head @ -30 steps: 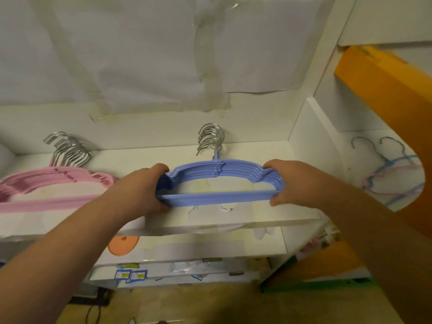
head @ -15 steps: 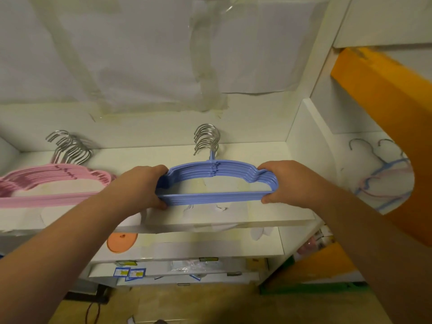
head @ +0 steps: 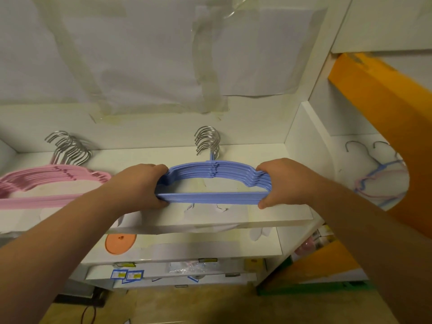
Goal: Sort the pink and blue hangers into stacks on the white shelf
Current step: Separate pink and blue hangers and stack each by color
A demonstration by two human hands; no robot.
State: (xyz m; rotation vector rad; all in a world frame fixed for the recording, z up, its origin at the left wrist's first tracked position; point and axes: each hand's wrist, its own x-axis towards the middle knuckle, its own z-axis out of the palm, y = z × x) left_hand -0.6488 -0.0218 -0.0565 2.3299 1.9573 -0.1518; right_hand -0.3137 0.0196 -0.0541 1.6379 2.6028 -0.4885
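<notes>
A stack of blue hangers (head: 211, 181) lies at the centre of the frame on the white shelf (head: 210, 218), its metal hooks (head: 208, 141) bunched together and pointing toward the back wall. The left hand (head: 138, 185) grips the stack's left end, fingers curled over the top and thumb under the lower bar; the right hand (head: 282, 182) grips the right end in the same way, thumb tip visible at the lower corner. At the left of the frame, just beside the left hand, a stack of pink hangers (head: 46, 185) lies on the same shelf, its hooks (head: 70, 148) fanned toward the upper left. Sheets of white paper (head: 163, 54) held with clear tape cover the wall above the shelf. At the right edge of the frame, past a white divider, a few loose pink and blue hangers (head: 378, 181) lie in a neighbouring compartment, partly hidden by an orange panel (head: 385, 108). Below the shelf, lower centre-left, an orange disc (head: 120, 243) rests on a lower shelf, with small labelled packages (head: 127, 274) beneath it.
</notes>
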